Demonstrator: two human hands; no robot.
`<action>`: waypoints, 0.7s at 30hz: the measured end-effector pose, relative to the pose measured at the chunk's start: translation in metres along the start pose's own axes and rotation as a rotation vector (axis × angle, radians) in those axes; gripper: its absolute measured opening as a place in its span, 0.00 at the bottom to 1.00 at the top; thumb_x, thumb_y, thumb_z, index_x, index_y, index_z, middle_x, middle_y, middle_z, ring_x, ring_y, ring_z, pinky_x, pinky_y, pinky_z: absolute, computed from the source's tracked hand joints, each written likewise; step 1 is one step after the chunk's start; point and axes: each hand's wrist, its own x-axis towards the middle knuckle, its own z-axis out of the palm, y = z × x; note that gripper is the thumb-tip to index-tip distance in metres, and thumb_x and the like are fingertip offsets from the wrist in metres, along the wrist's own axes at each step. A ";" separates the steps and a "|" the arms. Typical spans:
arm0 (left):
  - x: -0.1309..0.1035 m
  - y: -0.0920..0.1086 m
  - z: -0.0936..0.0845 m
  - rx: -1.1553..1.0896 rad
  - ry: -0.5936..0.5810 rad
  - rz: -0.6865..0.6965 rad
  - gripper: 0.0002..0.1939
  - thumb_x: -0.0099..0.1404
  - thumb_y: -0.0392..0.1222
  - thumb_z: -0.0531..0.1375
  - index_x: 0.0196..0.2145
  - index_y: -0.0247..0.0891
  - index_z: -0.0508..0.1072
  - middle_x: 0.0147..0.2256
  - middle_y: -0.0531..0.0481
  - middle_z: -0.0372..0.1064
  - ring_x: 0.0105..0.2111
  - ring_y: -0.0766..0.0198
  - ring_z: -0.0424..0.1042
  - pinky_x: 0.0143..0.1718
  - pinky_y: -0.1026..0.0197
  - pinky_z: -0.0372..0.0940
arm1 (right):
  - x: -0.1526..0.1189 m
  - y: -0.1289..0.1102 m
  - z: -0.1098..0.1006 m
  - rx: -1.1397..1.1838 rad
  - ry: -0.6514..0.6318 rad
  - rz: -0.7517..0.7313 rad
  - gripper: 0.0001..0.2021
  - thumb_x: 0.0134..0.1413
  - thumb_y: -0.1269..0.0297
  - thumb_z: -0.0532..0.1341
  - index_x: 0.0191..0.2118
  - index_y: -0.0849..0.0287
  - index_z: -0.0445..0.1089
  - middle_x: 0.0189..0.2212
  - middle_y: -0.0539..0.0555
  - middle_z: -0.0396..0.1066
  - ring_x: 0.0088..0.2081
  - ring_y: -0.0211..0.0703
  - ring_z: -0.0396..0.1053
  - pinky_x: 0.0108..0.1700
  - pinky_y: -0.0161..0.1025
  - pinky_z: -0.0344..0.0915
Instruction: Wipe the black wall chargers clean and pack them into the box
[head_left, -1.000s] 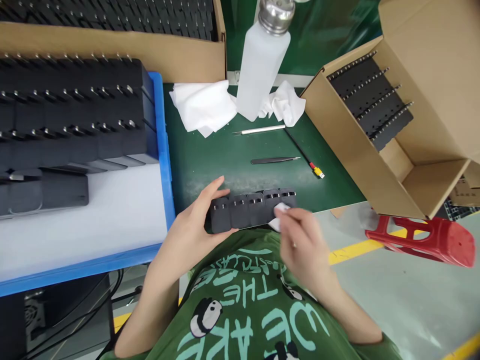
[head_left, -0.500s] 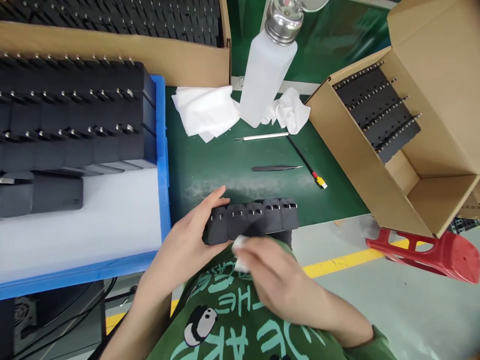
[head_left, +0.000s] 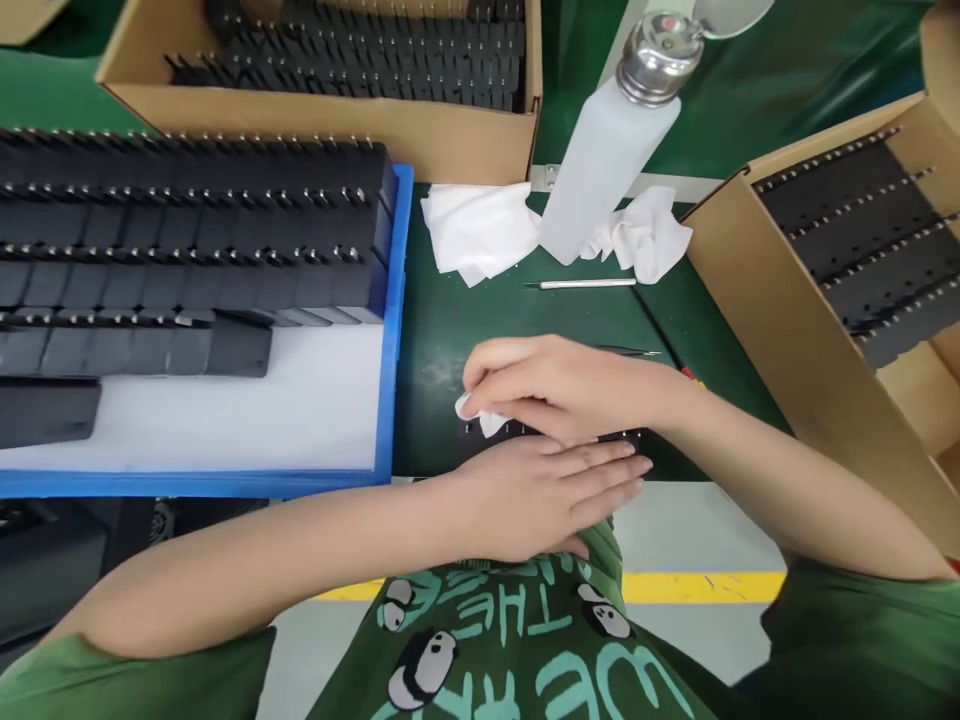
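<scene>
Currently, the right hand (head_left: 551,385) is pinching a small white cloth (head_left: 493,424) in its fingertips, and it is holding this cloth at the left end of a row of black pieces (head_left: 472,443). The row is lying at the near edge of the green table (head_left: 433,320), and both hands are covering most of it; only its ends and some metal pins are showing. The left hand (head_left: 547,490) is stretching along the near side of the row — its fingers are straight, and its thumb is standing apart below. I cannot tell if these fingers are gripping the row or only resting against it.

Behind the right hand, dark tweezers (head_left: 628,351) are lying partly hidden, and farther back a thin white tool (head_left: 586,284) is lying near a black cable (head_left: 660,327). A white bottle (head_left: 606,165) is standing between a folded cloth (head_left: 480,228) and a crumpled cloth (head_left: 654,235). On the left, a blue-rimmed tray (head_left: 395,310) is carrying many black blocks (head_left: 315,220) with metal pins.
</scene>
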 end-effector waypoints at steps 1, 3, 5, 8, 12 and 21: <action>0.002 -0.002 0.004 0.027 -0.029 -0.001 0.35 0.72 0.61 0.53 0.67 0.35 0.62 0.69 0.50 0.55 0.69 0.59 0.54 0.69 0.58 0.53 | 0.006 0.003 0.003 0.010 -0.064 -0.006 0.14 0.68 0.77 0.52 0.45 0.65 0.75 0.43 0.56 0.71 0.37 0.35 0.68 0.39 0.34 0.67; 0.002 -0.003 0.008 0.050 -0.056 -0.003 0.38 0.70 0.61 0.56 0.68 0.35 0.60 0.70 0.51 0.52 0.70 0.59 0.52 0.70 0.58 0.52 | 0.008 0.005 0.004 0.006 -0.158 0.009 0.14 0.66 0.78 0.52 0.43 0.65 0.76 0.42 0.55 0.71 0.36 0.36 0.67 0.37 0.34 0.66; 0.001 -0.002 0.007 0.017 -0.069 -0.028 0.39 0.69 0.59 0.57 0.69 0.34 0.58 0.71 0.51 0.50 0.71 0.60 0.50 0.70 0.58 0.52 | 0.001 0.005 -0.001 0.002 -0.217 0.039 0.14 0.66 0.78 0.53 0.40 0.65 0.77 0.40 0.54 0.71 0.34 0.35 0.66 0.34 0.34 0.64; -0.001 -0.002 0.002 -0.069 -0.100 -0.048 0.40 0.69 0.58 0.56 0.70 0.34 0.55 0.71 0.51 0.47 0.71 0.61 0.49 0.69 0.58 0.53 | -0.020 0.005 -0.014 0.068 -0.249 0.074 0.14 0.68 0.76 0.52 0.39 0.65 0.77 0.38 0.54 0.70 0.32 0.34 0.66 0.32 0.33 0.63; -0.001 -0.003 0.000 -0.114 -0.129 -0.042 0.41 0.69 0.59 0.55 0.71 0.32 0.52 0.72 0.50 0.45 0.71 0.61 0.48 0.70 0.57 0.51 | -0.049 0.008 -0.026 0.169 -0.218 0.133 0.15 0.68 0.75 0.52 0.41 0.63 0.77 0.39 0.56 0.72 0.35 0.36 0.69 0.34 0.33 0.64; -0.003 -0.002 0.002 -0.166 -0.137 -0.062 0.44 0.68 0.59 0.58 0.71 0.30 0.50 0.72 0.47 0.42 0.72 0.58 0.46 0.70 0.56 0.49 | -0.103 0.004 -0.037 0.241 -0.116 0.298 0.13 0.69 0.68 0.54 0.47 0.61 0.76 0.42 0.56 0.72 0.40 0.36 0.72 0.38 0.31 0.68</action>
